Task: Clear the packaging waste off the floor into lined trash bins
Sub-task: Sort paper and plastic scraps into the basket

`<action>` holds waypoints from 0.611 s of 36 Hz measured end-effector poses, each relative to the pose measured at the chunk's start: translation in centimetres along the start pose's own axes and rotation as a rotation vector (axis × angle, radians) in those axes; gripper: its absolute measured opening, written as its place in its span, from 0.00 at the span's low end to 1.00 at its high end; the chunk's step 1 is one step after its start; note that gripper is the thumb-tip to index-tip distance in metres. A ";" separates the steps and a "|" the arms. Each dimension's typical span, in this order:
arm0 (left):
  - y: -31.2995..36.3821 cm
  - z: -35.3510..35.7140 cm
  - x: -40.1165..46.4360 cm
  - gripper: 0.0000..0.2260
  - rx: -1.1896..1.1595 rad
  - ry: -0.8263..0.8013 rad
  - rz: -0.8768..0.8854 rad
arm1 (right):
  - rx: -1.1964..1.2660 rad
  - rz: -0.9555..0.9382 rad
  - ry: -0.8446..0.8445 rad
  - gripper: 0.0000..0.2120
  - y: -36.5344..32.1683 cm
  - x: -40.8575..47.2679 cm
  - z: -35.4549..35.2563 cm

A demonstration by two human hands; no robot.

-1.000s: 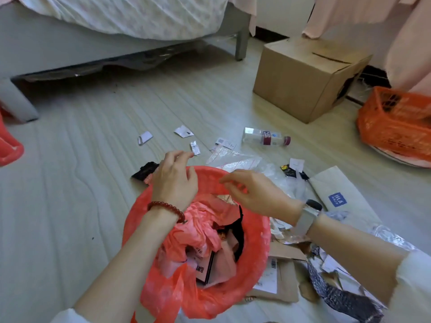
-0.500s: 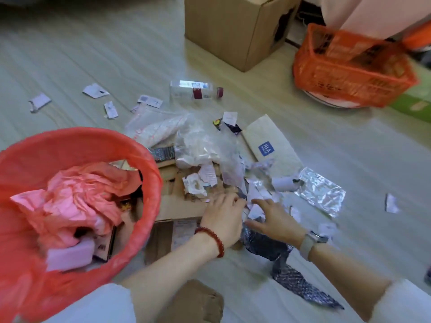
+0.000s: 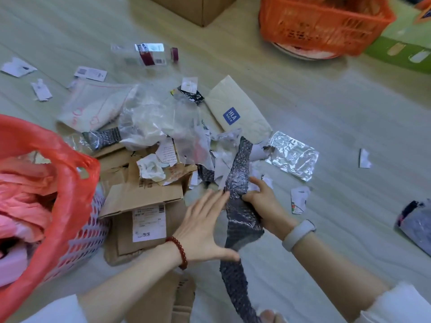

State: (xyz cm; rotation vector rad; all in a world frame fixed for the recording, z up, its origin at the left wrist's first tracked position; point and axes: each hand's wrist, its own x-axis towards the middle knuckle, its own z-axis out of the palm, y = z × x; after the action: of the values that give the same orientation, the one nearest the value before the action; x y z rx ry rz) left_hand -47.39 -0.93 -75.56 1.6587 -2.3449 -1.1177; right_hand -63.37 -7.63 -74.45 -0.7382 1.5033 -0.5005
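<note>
A long strip of dark bubble wrap [image 3: 240, 178] is lifted off the floor, and my right hand [image 3: 261, 201] grips it near its middle. My left hand [image 3: 203, 227] is flat with straight fingers, its fingertips against the strip's left side. A bin lined with a red plastic bag [image 3: 70, 183] stands at the left, holding pink wrapping and boxes. The waste pile lies between them: flattened cardboard with a shipping label [image 3: 144, 206], clear plastic bags [image 3: 149, 117], a beige paper envelope with a blue logo [image 3: 235, 113], silver foil [image 3: 291, 155] and torn paper scraps.
A plastic bottle [image 3: 151, 53] lies on the wood floor behind the pile. A cardboard box [image 3: 196, 8] stands at the top, an orange basket [image 3: 321, 22] and a green box [image 3: 403, 47] at the upper right. A dark bag [image 3: 417, 222] lies at the right edge.
My hands left the bin's rim and went down to the pile. My right hand has since taken hold of the dark bubble wrap and raised it; the view swung right and down.
</note>
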 end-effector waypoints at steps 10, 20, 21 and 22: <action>-2.2 0.0 0.6 0.06 -0.074 0.610 0.145 | 0.042 0.054 0.028 0.17 0.7 0.8 0.4; 0.2 -0.9 0.0 0.25 -0.486 0.418 -0.135 | -1.121 -0.313 0.198 0.36 3.3 6.6 -2.5; 0.1 -1.0 0.0 0.25 -0.452 0.394 -0.112 | -1.225 -0.346 0.162 0.37 3.4 7.0 -2.5; 0.0 -1.0 -0.1 0.25 -0.413 0.366 -0.085 | -1.316 -0.381 0.125 0.37 3.5 7.4 -2.4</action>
State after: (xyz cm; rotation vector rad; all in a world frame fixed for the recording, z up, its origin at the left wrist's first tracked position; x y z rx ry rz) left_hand -46.88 -1.38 -74.78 1.6472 -1.7039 -1.1044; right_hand -66.01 -10.73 -81.98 -2.0529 1.7207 0.2741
